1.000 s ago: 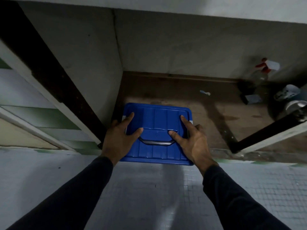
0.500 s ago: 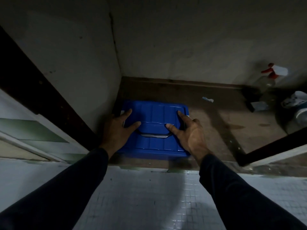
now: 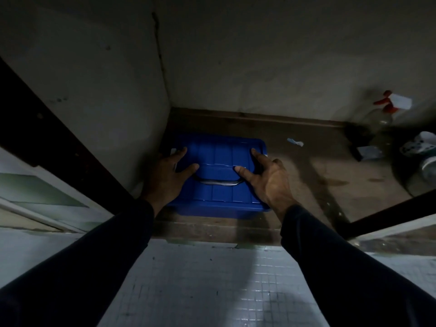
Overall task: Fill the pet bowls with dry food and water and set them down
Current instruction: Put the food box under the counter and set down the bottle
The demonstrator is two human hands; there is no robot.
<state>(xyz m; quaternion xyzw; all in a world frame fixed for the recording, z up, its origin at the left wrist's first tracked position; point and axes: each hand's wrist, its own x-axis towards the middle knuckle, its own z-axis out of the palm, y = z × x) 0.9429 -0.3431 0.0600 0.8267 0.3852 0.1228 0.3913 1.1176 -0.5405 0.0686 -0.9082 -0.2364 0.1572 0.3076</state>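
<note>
A blue plastic storage box [image 3: 220, 161] with a ribbed lid and a grey handle [image 3: 217, 182] sits on the dark floor inside a recess, against the left wall. My left hand [image 3: 166, 177] lies flat on the lid's left side with fingers spread and thumb toward the handle. My right hand [image 3: 266, 178] rests on the lid's right side, its fingers straight along the edge and its thumb near the handle. No pet bowl is visible in the dim light.
A grey wall [image 3: 94, 90] flanks the box on the left. A spray bottle with a red trigger [image 3: 387, 109] and pale containers [image 3: 422, 147] stand at the far right. A dark door frame [image 3: 389, 215] crosses the lower right. White tiled floor [image 3: 212, 291] lies below me.
The blue box has slid deeper into the recess, away from the tiled threshold, with both my hands staying flat on its lid. The view has moved forward with it.
</note>
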